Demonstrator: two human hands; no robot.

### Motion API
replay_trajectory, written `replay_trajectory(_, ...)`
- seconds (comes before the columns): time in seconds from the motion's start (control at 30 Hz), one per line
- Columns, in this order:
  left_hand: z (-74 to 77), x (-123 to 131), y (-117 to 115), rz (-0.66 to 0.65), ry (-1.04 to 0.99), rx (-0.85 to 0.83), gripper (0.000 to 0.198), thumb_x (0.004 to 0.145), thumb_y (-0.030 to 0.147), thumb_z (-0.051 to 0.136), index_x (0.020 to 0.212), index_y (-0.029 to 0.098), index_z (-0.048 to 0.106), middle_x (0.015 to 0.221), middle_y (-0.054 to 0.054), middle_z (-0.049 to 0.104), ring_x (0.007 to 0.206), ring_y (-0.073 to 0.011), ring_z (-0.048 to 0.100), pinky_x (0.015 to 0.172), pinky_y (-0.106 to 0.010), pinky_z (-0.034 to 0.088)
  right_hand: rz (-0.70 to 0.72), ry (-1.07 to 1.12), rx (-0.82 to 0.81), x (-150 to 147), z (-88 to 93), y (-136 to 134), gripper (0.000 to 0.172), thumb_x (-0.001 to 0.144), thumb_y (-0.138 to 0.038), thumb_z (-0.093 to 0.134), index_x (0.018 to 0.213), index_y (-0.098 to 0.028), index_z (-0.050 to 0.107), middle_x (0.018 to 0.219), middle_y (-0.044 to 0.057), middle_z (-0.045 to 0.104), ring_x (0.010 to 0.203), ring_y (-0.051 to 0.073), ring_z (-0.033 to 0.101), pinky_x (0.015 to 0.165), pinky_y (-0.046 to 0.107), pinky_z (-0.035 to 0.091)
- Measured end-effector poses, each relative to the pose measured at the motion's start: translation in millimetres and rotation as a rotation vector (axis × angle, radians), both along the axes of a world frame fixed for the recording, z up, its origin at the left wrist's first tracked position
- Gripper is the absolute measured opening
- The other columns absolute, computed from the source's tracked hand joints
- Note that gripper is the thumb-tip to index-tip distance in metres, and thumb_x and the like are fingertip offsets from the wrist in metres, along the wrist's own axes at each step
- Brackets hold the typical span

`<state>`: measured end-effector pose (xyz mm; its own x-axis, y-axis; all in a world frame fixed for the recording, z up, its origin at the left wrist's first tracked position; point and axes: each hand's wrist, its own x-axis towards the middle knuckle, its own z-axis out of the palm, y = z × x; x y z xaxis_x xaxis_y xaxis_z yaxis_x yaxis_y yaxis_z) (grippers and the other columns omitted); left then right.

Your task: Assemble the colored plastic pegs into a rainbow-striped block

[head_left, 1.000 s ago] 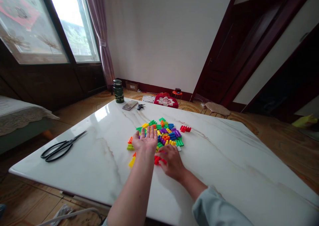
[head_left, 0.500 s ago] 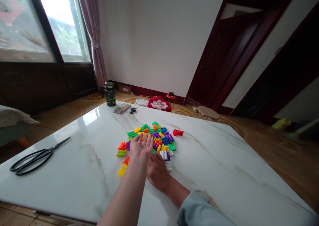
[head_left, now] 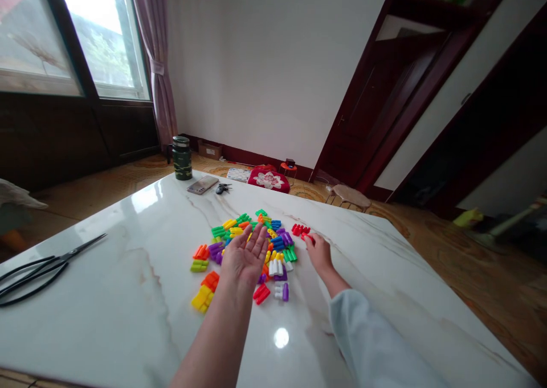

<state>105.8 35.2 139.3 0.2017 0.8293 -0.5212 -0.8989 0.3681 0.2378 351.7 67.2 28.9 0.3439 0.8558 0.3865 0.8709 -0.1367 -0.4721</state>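
Observation:
A heap of small coloured plastic blocks (head_left: 256, 245) lies in the middle of a white marble table (head_left: 128, 308). My left hand (head_left: 245, 257) hovers over the near side of the heap, palm up, fingers spread, nothing in it. My right hand (head_left: 318, 252) reaches to the heap's right edge, and its fingers close on a red block (head_left: 308, 237). Another red block (head_left: 299, 229) lies just beyond the fingertips. A red block (head_left: 261, 293) and a white and purple block (head_left: 282, 291) lie loose at the near edge of the heap.
Black scissors (head_left: 40, 268) lie at the table's left edge. A dark green jar (head_left: 182, 158), a phone (head_left: 202, 184) and keys (head_left: 221, 188) sit at the far corner. Beyond the table are a red cushion (head_left: 268, 179), a small stool (head_left: 347, 194) and a dark wooden door.
My right hand has left the near side of the heap and moved right and away to the red blocks. My left hand stays palm up. The view has shifted right.

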Motion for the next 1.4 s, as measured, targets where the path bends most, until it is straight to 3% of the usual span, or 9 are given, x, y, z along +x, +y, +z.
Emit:
replay_trajectory(0.13,2.1,1.9,-1.2,0.017,-0.033,-0.001,0.02,0.079,0.008,0.048,0.095,0.015,0.058,0.099,-0.01,0.07,0.085,-0.0181,0.07,0.072,-0.03,0.055,-0.035,-0.071,-0.075,42.5,4.7,31.9,0.016,0.075,-0.023,0.058,0.08,-0.016,0.072,0.082,0.009,0.069,0.077,0.019,0.061,0.071,0.026,0.042)
replay_trajectory(0.3,0.7,3.5,-0.9,0.018,-0.036,0.001,0.022,0.079,0.008,0.049,0.097,0.015,0.058,0.101,-0.01,0.069,0.086,-0.0186,0.07,0.07,-0.029,0.055,-0.032,-0.092,-0.152,50.8,-10.1,52.8,0.003,0.062,-0.019,0.067,0.06,-0.017,0.068,0.071,0.005,0.067,0.068,0.018,0.06,0.064,0.025,0.04)
replay_trajectory(0.37,-0.6,3.6,-0.7,0.017,-0.032,-0.005,0.022,0.079,0.009,0.048,0.098,0.015,0.058,0.101,-0.01,0.069,0.087,-0.0186,0.07,0.069,-0.028,0.055,-0.035,-0.08,-0.143,49.8,-17.9,56.3,0.002,0.062,-0.017,0.066,0.063,-0.017,0.068,0.07,0.003,0.067,0.068,0.017,0.06,0.065,0.025,0.04)
replay_trajectory(0.53,-1.0,2.8,-1.3,0.025,-0.029,0.0,0.023,0.079,0.008,0.048,0.099,0.016,0.058,0.101,-0.01,0.069,0.086,-0.0181,0.07,0.07,-0.028,0.055,-0.141,-0.036,-0.022,47.3,-35.1,49.8,0.023,0.067,-0.013,0.056,0.088,-0.014,0.066,0.088,0.008,0.068,0.079,0.018,0.06,0.074,0.026,0.043)
replay_trajectory(0.77,1.3,2.7,-3.5,0.022,-0.016,-0.015,0.024,0.079,0.007,0.047,0.099,0.016,0.058,0.1,-0.009,0.069,0.083,-0.017,0.07,0.07,-0.028,0.056,-0.149,0.022,0.061,40.1,-53.1,38.3,0.012,0.067,-0.017,0.05,0.067,-0.018,0.062,0.075,0.005,0.063,0.072,0.018,0.057,0.074,0.027,0.044)
replay_trajectory(1.0,1.4,1.7,-2.6,0.034,-0.022,-0.021,0.024,0.08,0.007,0.047,0.098,0.017,0.058,0.098,-0.009,0.069,0.084,-0.0172,0.07,0.07,-0.028,0.056,-0.096,0.089,0.073,36.2,-56.8,45.6,0.015,0.066,-0.019,0.05,0.072,-0.017,0.064,0.08,0.004,0.065,0.067,0.015,0.057,0.071,0.026,0.046)
replay_trajectory(1.2,0.2,2.1,-2.4,0.025,-0.02,-0.023,0.023,0.08,0.006,0.049,0.099,0.016,0.058,0.1,-0.009,0.069,0.083,-0.0166,0.07,0.069,-0.027,0.056,-0.104,0.108,0.063,34.0,-55.5,45.4,0.013,0.066,-0.019,0.051,0.069,-0.018,0.063,0.08,0.005,0.065,0.074,0.017,0.059,0.075,0.026,0.045)
replay_trajectory(1.4,-0.1,1.6,-2.7,0.024,-0.025,-0.016,0.023,0.08,0.006,0.047,0.099,0.016,0.058,0.095,-0.009,0.069,0.081,-0.0163,0.07,0.069,-0.028,0.056,-0.267,0.184,0.067,31.6,-55.2,50.5,0.034,0.066,-0.018,0.053,0.099,-0.012,0.06,0.092,0.01,0.068,0.081,0.021,0.062,0.074,0.03,0.044)
